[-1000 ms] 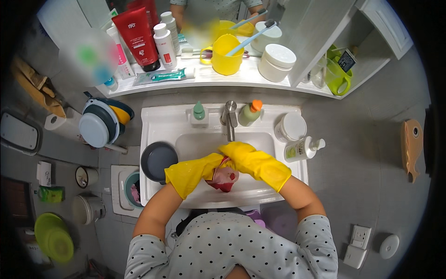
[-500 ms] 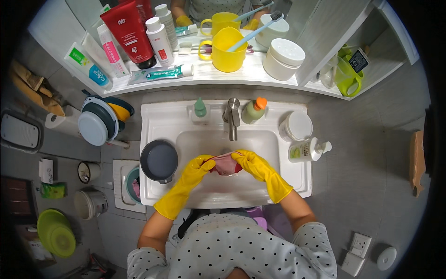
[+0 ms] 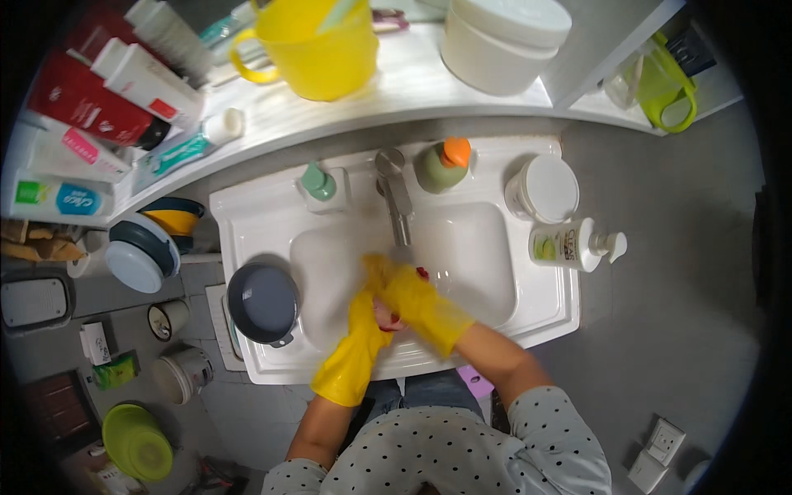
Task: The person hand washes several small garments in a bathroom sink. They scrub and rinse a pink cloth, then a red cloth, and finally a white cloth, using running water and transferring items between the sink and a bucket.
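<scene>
- The left hand (image 3: 368, 289) and right hand (image 3: 403, 290), both in yellow gloves, meet over the middle of the white sink (image 3: 478, 235), nearer its front edge than its back.
- The red and pink cloth (image 3: 387, 317) is between the hands, mostly hidden; one part shows below them, and a red bit beyond the right hand.
- The fingers of both hands are blurred and overlapping; I cannot tell how far they are open or which hand grips the cloth.
- The metal faucet (image 3: 396, 194) stands at the sink's back edge, its spout ending just above the hands.
- A grey pot (image 3: 262, 305) sits by the sink's left edge, near the front left corner.
- A white pump bottle (image 3: 569, 245) stands at the right edge.
</scene>
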Demonstrator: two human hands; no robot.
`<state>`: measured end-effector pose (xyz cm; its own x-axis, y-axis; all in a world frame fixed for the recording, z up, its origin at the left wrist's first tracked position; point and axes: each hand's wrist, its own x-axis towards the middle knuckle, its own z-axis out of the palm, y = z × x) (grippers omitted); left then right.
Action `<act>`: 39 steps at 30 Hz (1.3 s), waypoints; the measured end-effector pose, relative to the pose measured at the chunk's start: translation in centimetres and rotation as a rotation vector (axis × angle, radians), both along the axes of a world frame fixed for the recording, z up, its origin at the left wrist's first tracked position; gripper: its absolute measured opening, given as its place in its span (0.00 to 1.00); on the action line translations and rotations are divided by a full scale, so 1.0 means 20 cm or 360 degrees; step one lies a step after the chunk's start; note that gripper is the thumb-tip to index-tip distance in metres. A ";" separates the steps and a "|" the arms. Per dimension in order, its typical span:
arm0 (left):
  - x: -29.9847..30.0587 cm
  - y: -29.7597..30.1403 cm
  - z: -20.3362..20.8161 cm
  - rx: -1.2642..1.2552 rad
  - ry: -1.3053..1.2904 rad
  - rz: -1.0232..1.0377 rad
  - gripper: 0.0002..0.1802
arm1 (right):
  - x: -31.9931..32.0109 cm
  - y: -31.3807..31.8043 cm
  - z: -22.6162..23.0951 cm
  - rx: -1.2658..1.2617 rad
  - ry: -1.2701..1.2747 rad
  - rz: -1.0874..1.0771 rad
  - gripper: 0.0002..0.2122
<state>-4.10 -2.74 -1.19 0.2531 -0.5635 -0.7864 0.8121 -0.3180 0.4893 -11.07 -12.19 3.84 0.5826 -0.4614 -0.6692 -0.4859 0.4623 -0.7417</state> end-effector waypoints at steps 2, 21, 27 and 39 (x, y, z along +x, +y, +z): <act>-0.01 0.03 -0.05 0.0035 -0.0020 0.0000 0.16 | -0.01 -0.03 0.02 0.0484 -0.0104 -0.0178 0.20; 0.13 0.07 0.20 -0.0192 0.0015 -0.0449 0.15 | -0.19 -0.16 0.09 -0.0354 -0.0413 -0.0212 0.14; 0.24 0.09 0.32 -0.0239 -0.0128 -0.0587 0.17 | -0.27 -0.13 0.16 -0.0195 -0.0539 -0.0011 0.14; 0.15 0.16 -0.17 0.0099 -0.0155 -0.0134 0.22 | 0.11 -0.05 0.10 -0.0943 0.0139 0.0717 0.13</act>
<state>-1.06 0.46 -4.59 0.2838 -0.5371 -0.7943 0.7310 -0.4149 0.5417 -8.94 -13.21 5.79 0.7565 -0.4880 -0.4353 -0.6022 -0.2604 -0.7547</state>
